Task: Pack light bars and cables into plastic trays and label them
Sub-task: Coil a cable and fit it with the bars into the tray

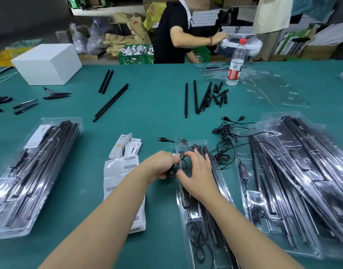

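Stack of filled clear plastic trays point(34, 171) at left on green table point(157, 105), white barcode label sheets point(120, 177), left hand point(161, 165) fingers closed on coiled black cable point(178, 162), right hand point(197, 171) fingers spread, seemingly pressing black light bars point(209, 162) in the middle clear tray point(225, 191), loose cables point(227, 136), more trays point(302, 171) at right.

Table point(163, 105): teal-green cloth, plain.
Light bars point(110, 102): matte black.
Cables point(228, 133): black — thin, glossy.
Plastic trays point(221, 193): clear, with white glare streaks.
Label sheets point(118, 171): white, printed with black barcodes.
Box point(48, 63): plain white.
Bottle point(235, 63): clear — red cap, red and white label.
Crates point(135, 57): green lattice.
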Demonstrator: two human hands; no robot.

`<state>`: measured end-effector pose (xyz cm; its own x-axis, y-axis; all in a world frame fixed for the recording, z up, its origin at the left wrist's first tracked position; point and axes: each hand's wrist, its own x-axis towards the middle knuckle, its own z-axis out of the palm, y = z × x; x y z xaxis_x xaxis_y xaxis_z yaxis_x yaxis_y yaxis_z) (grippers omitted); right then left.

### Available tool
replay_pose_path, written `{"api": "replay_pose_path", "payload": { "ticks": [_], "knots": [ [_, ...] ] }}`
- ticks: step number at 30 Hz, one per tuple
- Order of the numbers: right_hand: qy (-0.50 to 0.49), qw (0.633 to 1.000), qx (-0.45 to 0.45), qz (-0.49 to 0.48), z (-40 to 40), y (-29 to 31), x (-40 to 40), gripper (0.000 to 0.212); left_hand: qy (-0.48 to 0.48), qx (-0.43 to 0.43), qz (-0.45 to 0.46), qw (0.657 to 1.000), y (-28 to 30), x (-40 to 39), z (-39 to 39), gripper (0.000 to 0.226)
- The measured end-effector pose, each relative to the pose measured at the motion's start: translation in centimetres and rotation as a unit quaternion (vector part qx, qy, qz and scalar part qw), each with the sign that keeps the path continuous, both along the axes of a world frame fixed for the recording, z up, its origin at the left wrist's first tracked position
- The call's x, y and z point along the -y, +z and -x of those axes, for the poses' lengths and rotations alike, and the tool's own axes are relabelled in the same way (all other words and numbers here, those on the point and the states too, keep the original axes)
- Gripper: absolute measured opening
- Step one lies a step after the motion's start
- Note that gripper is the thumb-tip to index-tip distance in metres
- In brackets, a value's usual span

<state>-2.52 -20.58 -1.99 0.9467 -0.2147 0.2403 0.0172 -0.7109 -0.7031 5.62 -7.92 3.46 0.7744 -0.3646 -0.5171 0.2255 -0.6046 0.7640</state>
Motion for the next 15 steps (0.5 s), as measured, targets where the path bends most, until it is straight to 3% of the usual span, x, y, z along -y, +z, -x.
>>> {"api": "replay_pose_path", "payload": {
  "ticks": [2,6,11,15],
  "knots": [
    [-0.002,1.000,0.003,-0.002,0.0,-0.1,0.0,0.047,-0.009,0.025,-0.020,0.999,-0.2,-0.3,-0.3,0.037],
    [-0.003,1.000,-0.002,-0.008,0.0,0.0,0.0,0.048,0.013,-0.033,0.056,0.998,-0.3,-0.9,-0.4,0.030],
    [-0.005,1.000,-0.005,0.006,-0.1,-0.1,0.0,0.049,0.013,-0.045,0.073,0.996,-0.4,-1.1,-0.8,0.027],
    [-0.001,1.000,-0.012,0.024,-0.2,-0.1,0.0,0.051,0.007,-0.120,0.115,0.986,0.2,-1.2,-1.2,0.025]
  ]
}}
